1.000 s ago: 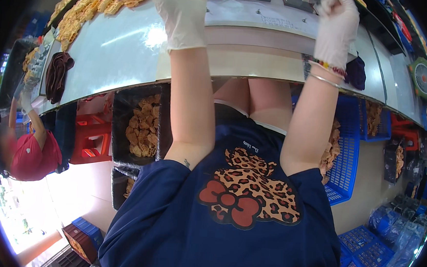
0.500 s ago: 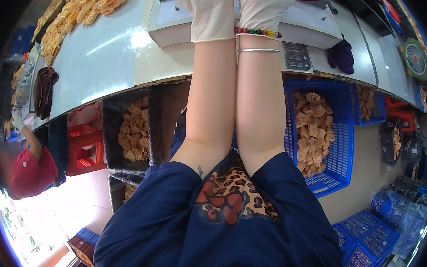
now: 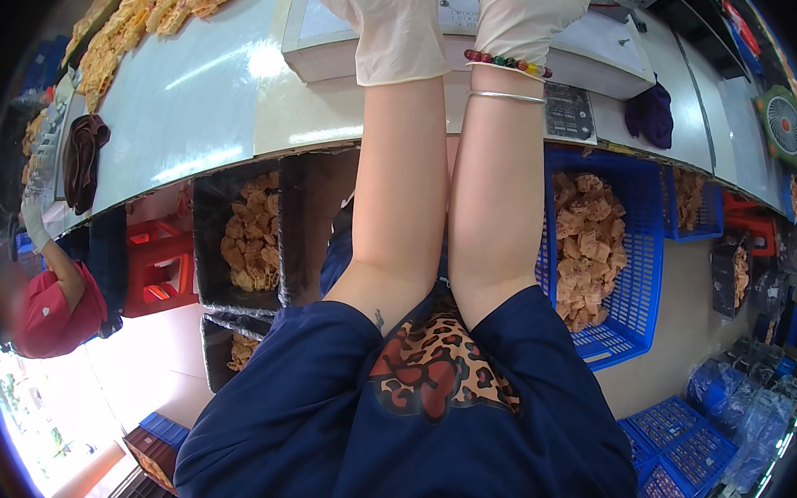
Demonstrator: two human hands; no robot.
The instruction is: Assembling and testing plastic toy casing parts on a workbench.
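My left hand [image 3: 389, 25], in a pale rubber glove, reaches over a white box-like fixture [image 3: 373, 63] on the bench. My right hand [image 3: 522, 19], gloved the same way, is over that fixture too, a little apart from the left. A bead bracelet [image 3: 508, 62] and a silver bangle [image 3: 506, 97] circle my right wrist. The fingers of both hands run past the upper edge of the picture, so what they hold, if anything, is hidden. Small metal pegs [image 3: 624, 42] stand on the fixture's top.
Tan plastic parts [image 3: 172, 2] pile up at the bench's far left. Below the bench stand a black-lined bin [image 3: 208, 237] and a blue basket [image 3: 638, 291] of similar pieces. A purple cloth [image 3: 649, 116] and green fan [image 3: 783, 125] are at right. Another person [image 3: 62, 311] works at left.
My right hand has moved rightward, opening a gap between my wrists. My left hand stays nearly in place. At left, the other person's gloved hand has risen slightly.
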